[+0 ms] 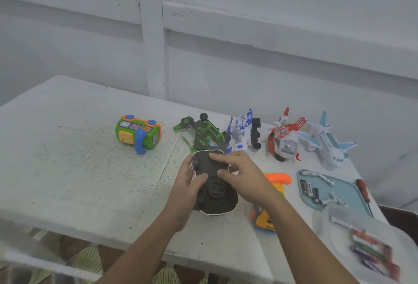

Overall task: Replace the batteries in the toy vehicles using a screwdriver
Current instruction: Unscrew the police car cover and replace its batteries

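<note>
An upturned toy vehicle (213, 190) with a dark underside and white edges is held above the table between both hands. My left hand (188, 181) grips its left side, thumb across the underside. My right hand (239, 172) holds the right side, with fingers laid on the underside near the top. A red-handled screwdriver (362, 190) lies at the right edge of a light blue tray (352, 190), which carries several loose batteries (309, 190). A clear container with packed batteries (373, 252) sits at the near right.
On the white table (79, 170) stand a green toy phone (138, 133), a green-black toy (203, 134), a blue-white robot plane (245, 133), a red-white helicopter (285, 140) and a white-blue airplane (328, 146). An orange-yellow toy (271, 200) lies beside my right wrist.
</note>
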`<state>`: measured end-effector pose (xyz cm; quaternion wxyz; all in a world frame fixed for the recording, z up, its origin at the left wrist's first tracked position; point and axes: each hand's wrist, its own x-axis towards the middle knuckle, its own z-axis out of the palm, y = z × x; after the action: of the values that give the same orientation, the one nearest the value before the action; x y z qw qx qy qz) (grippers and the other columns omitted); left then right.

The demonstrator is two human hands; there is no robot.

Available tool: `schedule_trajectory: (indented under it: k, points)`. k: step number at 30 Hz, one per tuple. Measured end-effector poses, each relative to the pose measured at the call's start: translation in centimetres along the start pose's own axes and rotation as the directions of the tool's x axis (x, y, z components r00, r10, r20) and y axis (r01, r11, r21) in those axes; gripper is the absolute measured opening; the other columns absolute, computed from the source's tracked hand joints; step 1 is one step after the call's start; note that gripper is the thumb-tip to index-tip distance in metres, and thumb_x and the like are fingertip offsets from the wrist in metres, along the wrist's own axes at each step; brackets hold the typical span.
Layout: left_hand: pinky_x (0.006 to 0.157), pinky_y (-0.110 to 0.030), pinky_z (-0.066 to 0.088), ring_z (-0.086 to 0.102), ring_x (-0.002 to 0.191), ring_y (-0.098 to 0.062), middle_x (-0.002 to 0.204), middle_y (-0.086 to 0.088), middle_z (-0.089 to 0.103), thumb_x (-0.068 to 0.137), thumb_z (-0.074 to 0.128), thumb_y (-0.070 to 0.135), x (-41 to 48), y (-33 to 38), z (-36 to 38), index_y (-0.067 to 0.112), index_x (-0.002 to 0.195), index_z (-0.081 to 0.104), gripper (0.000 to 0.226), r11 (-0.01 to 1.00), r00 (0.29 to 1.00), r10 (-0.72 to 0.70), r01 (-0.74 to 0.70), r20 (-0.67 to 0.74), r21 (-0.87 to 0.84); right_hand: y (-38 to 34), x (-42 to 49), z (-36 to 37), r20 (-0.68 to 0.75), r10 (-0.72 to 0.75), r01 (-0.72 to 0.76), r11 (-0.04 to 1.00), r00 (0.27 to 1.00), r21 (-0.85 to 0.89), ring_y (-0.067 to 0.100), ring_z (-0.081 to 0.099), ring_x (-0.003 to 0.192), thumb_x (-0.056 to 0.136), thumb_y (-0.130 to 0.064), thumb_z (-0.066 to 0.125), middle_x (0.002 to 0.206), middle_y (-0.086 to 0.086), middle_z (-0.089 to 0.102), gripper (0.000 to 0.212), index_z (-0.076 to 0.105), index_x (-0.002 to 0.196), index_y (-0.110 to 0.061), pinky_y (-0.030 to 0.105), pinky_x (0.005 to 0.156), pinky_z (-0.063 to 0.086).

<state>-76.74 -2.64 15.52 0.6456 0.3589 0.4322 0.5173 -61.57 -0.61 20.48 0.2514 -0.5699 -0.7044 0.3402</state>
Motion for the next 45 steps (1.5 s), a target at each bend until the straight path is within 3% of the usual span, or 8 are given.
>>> schedule_trajectory:
  k: [9, 15, 19, 23, 26, 30, 33, 45]
  points:
    - [0.080, -0.039, 0.060, 0.068, 0.105, -0.025, 0.125, -0.005, 0.064, 0.097, 0.046, -0.002, 0.4, 0.8, 5.1, 0.032, 0.130, 0.051, 0.048, 0.998, 0.997, 0.039, -0.042, 0.061, 0.043, 0.5, -2.3, -4.9, -0.065, 0.085, -0.065, 0.963, 0.994, 0.262, 0.033, 0.066, 0.087, 0.089, -0.007, 0.066, 0.111, -0.001, 0.064, 0.038, 0.069, 0.117, -0.032, 0.028, 0.066, 0.054]
    - [0.060, -0.031, 0.058, 0.071, 0.076, -0.013, 0.099, 0.001, 0.070, 0.096, 0.047, -0.002, 0.2, 1.2, 10.6, 0.036, 0.114, 0.057, 0.043, 0.998, 0.989, 0.032, -0.039, 0.143, 0.041, 3.6, -4.8, -12.6, 0.004, 0.115, -0.104, 0.885, 0.993, 0.453, 0.024, 0.067, 0.094, 0.094, -0.011, 0.060, 0.116, 0.009, 0.068, 0.033, 0.068, 0.121, -0.028, 0.034, 0.069, 0.054]
    - [0.068, -0.038, 0.062, 0.072, 0.091, -0.025, 0.113, -0.007, 0.068, 0.096, 0.047, -0.001, 0.0, 0.8, 14.4, 0.031, 0.124, 0.055, 0.044, 0.999, 0.983, 0.022, -0.029, 0.183, 0.034, 8.2, -6.6, -18.4, -0.136, 0.305, -0.158, 0.766, 0.943, 0.623, 0.023, 0.066, 0.080, 0.094, -0.010, 0.059, 0.099, 0.012, 0.066, 0.025, 0.068, 0.115, -0.019, 0.031, 0.064, 0.053]
    - [0.067, -0.035, 0.061, 0.073, 0.086, -0.023, 0.108, -0.007, 0.068, 0.097, 0.047, -0.001, -0.5, -0.5, 18.4, 0.039, 0.113, 0.057, 0.045, 0.998, 0.979, 0.036, -0.046, 0.202, 0.044, 16.2, -7.7, -22.6, -0.375, 0.557, -0.467, 0.829, 0.741, 0.309, 0.024, 0.058, 0.066, 0.092, -0.010, 0.060, 0.085, 0.009, 0.062, 0.024, 0.065, 0.116, -0.007, 0.032, 0.061, 0.050]
    - [0.067, -0.035, 0.061, 0.074, 0.087, -0.023, 0.116, -0.008, 0.067, 0.096, 0.047, -0.001, -0.8, -2.0, 21.0, 0.037, 0.123, 0.054, 0.047, 0.998, 0.980, 0.020, -0.030, 0.199, 0.049, 20.6, -8.9, -23.5, -0.412, 0.630, -0.692, 0.722, 0.658, -0.003, 0.029, 0.064, 0.081, 0.093, -0.026, 0.059, 0.105, 0.011, 0.064, 0.033, 0.060, 0.122, -0.010, 0.033, 0.071, 0.054]
    - [0.069, -0.039, 0.062, 0.073, 0.092, -0.024, 0.122, -0.006, 0.065, 0.097, 0.048, 0.001, -1.3, -3.7, 23.6, 0.038, 0.129, 0.049, 0.050, 0.997, 0.984, 0.003, -0.015, 0.177, 0.071, 23.1, -9.6, -23.4, -0.344, 0.653, -0.720, 0.685, 0.675, -0.113, 0.029, 0.062, 0.097, 0.097, -0.032, 0.052, 0.139, 0.012, 0.051, 0.052, 0.039, 0.144, -0.013, 0.029, 0.063, 0.053]
    - [0.069, -0.039, 0.062, 0.073, 0.092, -0.021, 0.123, -0.004, 0.065, 0.096, 0.049, 0.001, -1.4, -5.2, 24.9, 0.038, 0.134, 0.047, 0.053, 0.995, 0.990, 0.004, -0.018, 0.139, 0.102, 24.8, -9.6, -23.4, -0.317, 0.601, -0.668, 0.724, 0.734, -0.174, 0.031, 0.059, 0.112, 0.096, -0.026, 0.053, 0.144, 0.010, 0.048, 0.050, 0.041, 0.144, -0.017, 0.037, 0.092, 0.051]
    - [0.075, -0.041, 0.062, 0.070, 0.100, -0.023, 0.122, 0.002, 0.063, 0.096, 0.049, 0.000, -3.1, -8.1, 27.0, 0.056, 0.110, 0.048, 0.059, 0.986, 0.996, 0.093, -0.094, 0.012, 0.139, 26.7, -9.4, -24.2, -0.347, 0.622, -0.682, 0.727, 0.702, -0.076, 0.021, 0.057, 0.066, 0.098, -0.027, 0.052, 0.078, 0.010, 0.059, 0.024, 0.053, 0.089, -0.005, 0.026, 0.053, 0.038]
